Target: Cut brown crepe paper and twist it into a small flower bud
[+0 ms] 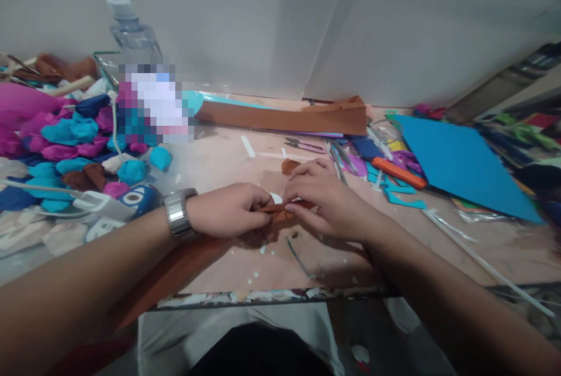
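Near the front of the table (280, 271), my left hand (234, 209) and my right hand (324, 195) meet over a thin brown strip (278, 210). Both hands pinch it between thumb and fingers; whether it is paper or cloth I cannot tell. A small brown crumpled piece (289, 166) lies just beyond my right fingers. Under my left forearm, a long reddish-brown sheet (175, 279) reaches past the table edge. My fingers cover part of the strip, and a small white piece (276, 197) shows behind it.
Colourful wrapped bundles (72, 130) crowd the left side, with a clear bottle (134, 37) behind. A brown sheet (280, 117) lies along the wall. To the right are pink-handled scissors (307, 146), an orange cutter (398, 172), a blue sheet (468, 159) and a thin white stick (486, 265).
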A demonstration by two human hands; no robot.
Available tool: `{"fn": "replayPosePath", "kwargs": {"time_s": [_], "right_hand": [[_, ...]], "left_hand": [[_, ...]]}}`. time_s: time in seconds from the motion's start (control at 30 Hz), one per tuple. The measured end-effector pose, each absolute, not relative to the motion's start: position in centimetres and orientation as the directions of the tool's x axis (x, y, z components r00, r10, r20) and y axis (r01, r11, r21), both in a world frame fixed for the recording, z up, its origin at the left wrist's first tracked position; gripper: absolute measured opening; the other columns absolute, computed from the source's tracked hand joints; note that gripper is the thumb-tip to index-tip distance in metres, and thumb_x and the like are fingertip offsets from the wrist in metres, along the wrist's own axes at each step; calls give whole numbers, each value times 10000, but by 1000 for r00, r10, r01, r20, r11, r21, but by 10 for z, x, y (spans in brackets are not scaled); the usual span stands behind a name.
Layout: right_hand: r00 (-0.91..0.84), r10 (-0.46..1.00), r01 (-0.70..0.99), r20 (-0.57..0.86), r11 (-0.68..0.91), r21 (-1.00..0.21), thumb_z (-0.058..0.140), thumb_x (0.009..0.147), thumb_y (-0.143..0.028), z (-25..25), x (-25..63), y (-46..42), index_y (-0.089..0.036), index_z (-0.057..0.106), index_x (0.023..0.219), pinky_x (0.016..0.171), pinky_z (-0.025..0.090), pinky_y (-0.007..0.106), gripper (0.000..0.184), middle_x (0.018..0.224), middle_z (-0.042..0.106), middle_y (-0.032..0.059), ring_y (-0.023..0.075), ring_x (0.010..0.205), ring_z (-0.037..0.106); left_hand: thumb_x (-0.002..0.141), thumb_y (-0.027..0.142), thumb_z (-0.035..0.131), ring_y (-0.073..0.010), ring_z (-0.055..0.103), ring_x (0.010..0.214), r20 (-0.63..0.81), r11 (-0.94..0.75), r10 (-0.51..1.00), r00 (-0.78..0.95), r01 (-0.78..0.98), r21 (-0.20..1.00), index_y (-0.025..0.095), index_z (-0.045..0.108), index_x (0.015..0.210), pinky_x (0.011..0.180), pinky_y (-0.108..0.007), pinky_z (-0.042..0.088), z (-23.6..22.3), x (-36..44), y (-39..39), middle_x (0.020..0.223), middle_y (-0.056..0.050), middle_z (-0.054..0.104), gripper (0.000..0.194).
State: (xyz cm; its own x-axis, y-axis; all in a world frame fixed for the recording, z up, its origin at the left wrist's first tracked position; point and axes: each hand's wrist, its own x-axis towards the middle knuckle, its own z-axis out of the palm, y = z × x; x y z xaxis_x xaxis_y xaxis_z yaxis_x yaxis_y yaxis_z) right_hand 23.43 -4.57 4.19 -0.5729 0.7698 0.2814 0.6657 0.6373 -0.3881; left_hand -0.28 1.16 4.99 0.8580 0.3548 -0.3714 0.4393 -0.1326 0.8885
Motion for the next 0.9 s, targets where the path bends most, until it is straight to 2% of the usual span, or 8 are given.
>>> {"fn": "replayPosePath", "kwargs": {"time_s": [0.07,0.13,0.27,0.43,0.6,0.73,0.9], "right_hand": [[-579,759,655,298,651,-383,635,982,-216,42,233,-47,-233,692,957,1093,303,499,65,949,737,26,268,1160,558],[-583,752,647,308,659,-384,649,972,-214,41,232,-48,-235,694,949,1095,303,501,55,939,733,25,268,1154,559],[-570,760,646,313,650,-400,657,958,-213,40,229,-50,-243,702,946,1102,302,509,55,933,732,30,274,1161,559],[-552,776,627,306,628,-461,656,935,-195,38,226,-52,-246,713,933,1092,336,492,77,920,725,30,260,1123,569],[-566,768,597,301,633,-493,650,907,-167,37,224,-51,-234,691,868,1098,351,492,87,885,696,29,254,1111,568],[-569,765,602,301,637,-482,654,919,-182,37,226,-50,-231,708,890,1092,356,508,79,896,697,40,263,1129,561],[-565,767,603,304,636,-482,670,939,-219,38,230,-49,-238,724,938,1097,347,516,57,942,721,40,269,1158,549]], "left_hand": [[970,353,571,-147,676,662,-348,-148,366,863,423,894,153,672,960,594,-230,481,46,-2,12,842,-52,760,224],[966,374,597,-132,642,643,-265,-261,430,863,400,879,152,682,933,592,-222,458,44,-1,11,780,-27,730,240],[949,333,602,-120,586,633,-160,-398,497,853,388,831,159,692,870,588,-220,416,42,1,7,720,7,680,211],[911,299,620,-113,542,603,-136,-466,535,833,426,776,169,654,794,575,-226,374,43,3,2,662,27,633,178],[945,345,598,-124,570,631,-151,-474,483,863,402,783,166,688,845,599,-235,393,44,3,1,709,11,674,224],[1011,398,505,-132,614,680,-194,-368,457,868,383,847,157,703,854,643,-234,435,45,2,4,772,-14,719,349],[948,302,580,-108,563,627,-189,-362,503,843,405,840,154,687,793,608,-215,397,46,1,6,677,19,661,239]]}}
